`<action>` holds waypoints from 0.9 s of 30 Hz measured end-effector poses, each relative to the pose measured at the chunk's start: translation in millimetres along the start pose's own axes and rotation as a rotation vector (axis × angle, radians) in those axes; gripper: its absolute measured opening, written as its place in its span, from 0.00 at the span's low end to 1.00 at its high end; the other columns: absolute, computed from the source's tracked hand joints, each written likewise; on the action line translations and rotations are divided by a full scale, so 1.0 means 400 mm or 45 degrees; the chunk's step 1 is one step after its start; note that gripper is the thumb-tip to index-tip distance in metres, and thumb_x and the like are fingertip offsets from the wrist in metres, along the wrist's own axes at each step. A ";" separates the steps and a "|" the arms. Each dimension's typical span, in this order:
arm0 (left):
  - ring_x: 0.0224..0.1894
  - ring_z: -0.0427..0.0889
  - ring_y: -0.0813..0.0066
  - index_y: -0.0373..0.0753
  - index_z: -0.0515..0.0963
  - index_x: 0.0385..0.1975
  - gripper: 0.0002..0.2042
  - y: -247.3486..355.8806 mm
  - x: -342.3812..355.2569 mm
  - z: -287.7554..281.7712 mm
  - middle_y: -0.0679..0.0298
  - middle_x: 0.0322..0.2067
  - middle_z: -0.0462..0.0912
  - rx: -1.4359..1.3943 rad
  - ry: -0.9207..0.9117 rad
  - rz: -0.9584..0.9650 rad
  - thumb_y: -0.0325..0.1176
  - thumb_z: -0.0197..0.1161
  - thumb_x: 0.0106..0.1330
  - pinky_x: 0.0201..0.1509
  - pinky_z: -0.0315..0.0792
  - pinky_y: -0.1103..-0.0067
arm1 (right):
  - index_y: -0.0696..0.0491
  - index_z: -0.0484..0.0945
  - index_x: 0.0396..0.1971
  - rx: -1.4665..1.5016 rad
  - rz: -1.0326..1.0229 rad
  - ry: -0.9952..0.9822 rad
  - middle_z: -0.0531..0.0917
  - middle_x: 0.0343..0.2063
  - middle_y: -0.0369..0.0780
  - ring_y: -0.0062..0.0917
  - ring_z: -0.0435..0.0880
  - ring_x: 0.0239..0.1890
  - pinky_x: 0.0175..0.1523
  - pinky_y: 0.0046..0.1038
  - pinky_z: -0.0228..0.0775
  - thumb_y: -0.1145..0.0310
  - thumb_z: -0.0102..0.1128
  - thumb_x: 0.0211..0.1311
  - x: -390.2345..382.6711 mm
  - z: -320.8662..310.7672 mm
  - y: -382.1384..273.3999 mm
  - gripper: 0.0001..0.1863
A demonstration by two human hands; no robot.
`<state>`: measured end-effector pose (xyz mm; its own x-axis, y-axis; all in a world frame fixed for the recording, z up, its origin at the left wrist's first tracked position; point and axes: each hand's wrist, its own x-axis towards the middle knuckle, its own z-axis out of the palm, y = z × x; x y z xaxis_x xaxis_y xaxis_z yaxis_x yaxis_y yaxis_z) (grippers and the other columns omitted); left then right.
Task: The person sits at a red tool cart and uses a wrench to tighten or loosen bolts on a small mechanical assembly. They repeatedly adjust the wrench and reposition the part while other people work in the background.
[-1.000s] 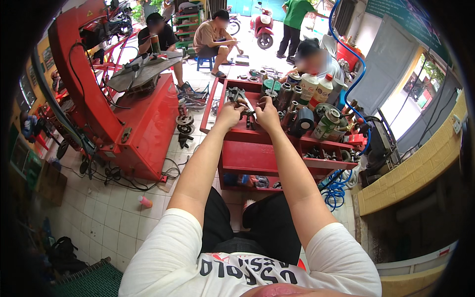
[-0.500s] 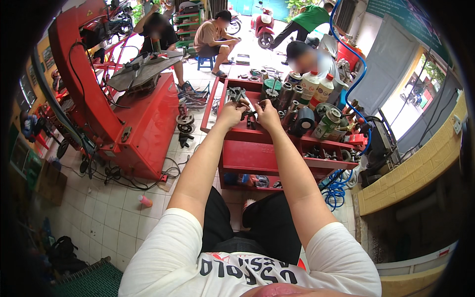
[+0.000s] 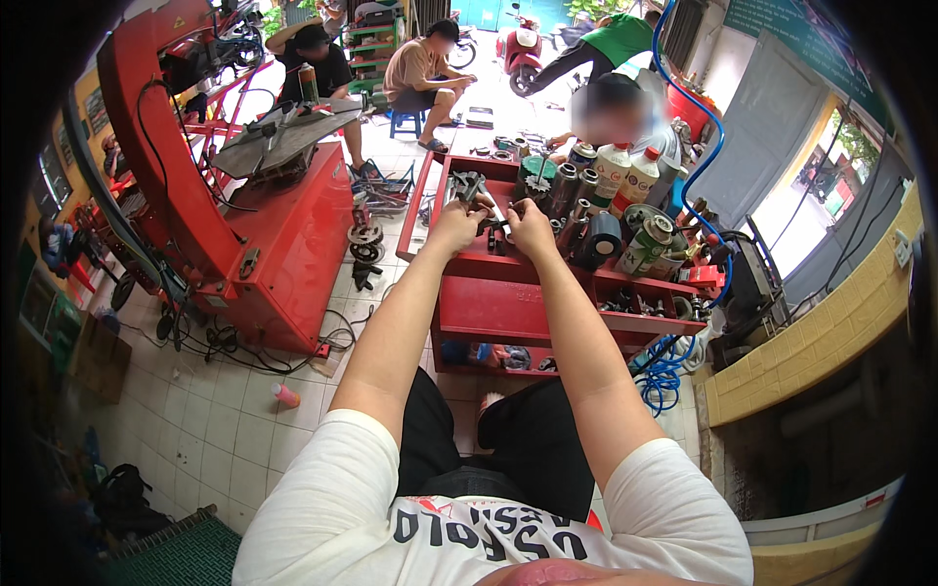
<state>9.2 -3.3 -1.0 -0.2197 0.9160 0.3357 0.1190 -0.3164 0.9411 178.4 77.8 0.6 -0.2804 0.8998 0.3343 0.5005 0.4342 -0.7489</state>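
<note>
My left hand (image 3: 457, 224) is closed over metal pieces at the top drawer of a red tool cart (image 3: 489, 303), its grip too small to read. My right hand (image 3: 528, 225) is closed just to its right, fingertips at a short dark part that I cannot make out. Between the two hands lies a pale, slim metal piece (image 3: 492, 207). Metal tools (image 3: 467, 184) sit just beyond them. Beside my right hand stand a green cylinder (image 3: 537, 171), metal sockets (image 3: 564, 186), a dark blue-capped cylinder (image 3: 601, 244), white bottles (image 3: 611, 176) and a spray can (image 3: 645, 244).
A red machine (image 3: 274, 264) stands left, metal parts (image 3: 366, 249) beside it. Co-workers crouch or sit ahead (image 3: 420, 68) and beyond the cart (image 3: 611, 117); one in green leans (image 3: 611, 44) near a red scooter (image 3: 518, 44). A blue hose (image 3: 718, 146) hangs right, beside a yellow ledge (image 3: 811, 332).
The person in green has bent over toward the scooter. The co-worker in black has raised an arm to the head. The person beyond the cart has shifted slightly. My hands have barely moved.
</note>
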 end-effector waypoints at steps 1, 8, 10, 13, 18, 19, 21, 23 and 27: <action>0.32 0.80 0.82 0.39 0.83 0.46 0.07 -0.001 -0.002 -0.005 0.68 0.36 0.87 0.010 -0.005 -0.002 0.23 0.59 0.75 0.36 0.73 0.82 | 0.55 0.80 0.48 0.017 0.011 -0.026 0.89 0.39 0.53 0.47 0.89 0.46 0.53 0.43 0.79 0.62 0.60 0.65 -0.004 0.002 -0.009 0.16; 0.35 0.82 0.82 0.39 0.82 0.47 0.08 -0.014 0.000 -0.021 0.68 0.37 0.87 0.044 -0.005 -0.040 0.23 0.57 0.75 0.39 0.74 0.81 | 0.56 0.80 0.48 0.126 0.054 -0.096 0.89 0.40 0.52 0.47 0.89 0.46 0.53 0.42 0.79 0.62 0.59 0.67 -0.002 0.011 -0.018 0.16; 0.37 0.83 0.81 0.39 0.82 0.46 0.08 -0.013 0.002 -0.015 0.68 0.38 0.88 0.024 -0.009 -0.044 0.22 0.57 0.75 0.41 0.75 0.81 | 0.57 0.80 0.49 0.079 0.062 -0.080 0.89 0.40 0.52 0.43 0.90 0.43 0.50 0.40 0.80 0.62 0.59 0.69 0.008 0.014 0.001 0.16; 0.40 0.85 0.80 0.39 0.82 0.46 0.08 -0.016 0.014 0.003 0.67 0.39 0.88 0.004 -0.036 0.000 0.22 0.57 0.74 0.43 0.76 0.80 | 0.60 0.79 0.52 -0.068 0.002 -0.074 0.88 0.39 0.52 0.36 0.90 0.38 0.44 0.36 0.81 0.62 0.59 0.73 0.022 0.013 0.039 0.17; 0.42 0.86 0.79 0.38 0.82 0.45 0.08 -0.020 0.005 -0.014 0.65 0.39 0.88 0.041 -0.038 0.027 0.20 0.57 0.74 0.46 0.77 0.80 | 0.59 0.77 0.53 -0.029 -0.135 -0.184 0.88 0.42 0.50 0.39 0.89 0.43 0.49 0.37 0.79 0.64 0.61 0.73 -0.006 0.011 -0.004 0.16; 0.43 0.86 0.79 0.38 0.82 0.45 0.08 -0.021 0.007 -0.016 0.65 0.39 0.88 0.039 -0.027 0.038 0.20 0.57 0.73 0.46 0.77 0.80 | 0.59 0.77 0.53 -0.024 -0.167 -0.183 0.88 0.43 0.51 0.39 0.89 0.43 0.49 0.37 0.79 0.64 0.61 0.73 -0.006 0.011 -0.007 0.16; 0.43 0.86 0.78 0.38 0.82 0.45 0.08 -0.020 0.009 -0.022 0.65 0.39 0.88 0.038 -0.002 0.060 0.20 0.58 0.73 0.47 0.77 0.79 | 0.58 0.76 0.54 -0.012 -0.234 -0.183 0.88 0.43 0.51 0.39 0.89 0.45 0.50 0.36 0.79 0.66 0.61 0.73 -0.004 0.014 -0.017 0.16; 0.42 0.86 0.74 0.37 0.83 0.43 0.08 -0.006 0.003 -0.006 0.63 0.37 0.88 -0.013 0.038 0.022 0.20 0.59 0.71 0.49 0.77 0.76 | 0.58 0.76 0.54 0.048 -0.245 -0.240 0.88 0.43 0.51 0.40 0.89 0.46 0.51 0.37 0.78 0.65 0.61 0.74 -0.002 0.005 -0.003 0.16; 0.42 0.86 0.72 0.35 0.82 0.42 0.07 0.012 -0.011 -0.008 0.61 0.36 0.88 0.006 0.114 0.068 0.19 0.58 0.71 0.50 0.77 0.75 | 0.58 0.76 0.52 0.016 -0.130 -0.172 0.87 0.38 0.50 0.44 0.88 0.42 0.49 0.41 0.78 0.67 0.59 0.73 -0.022 0.009 -0.035 0.14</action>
<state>7.7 -9.7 2.1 -0.2988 0.8719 0.3880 0.1372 -0.3630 0.9216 170.8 63.6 6.1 -0.4371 0.8367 0.3300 0.4540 0.5220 -0.7221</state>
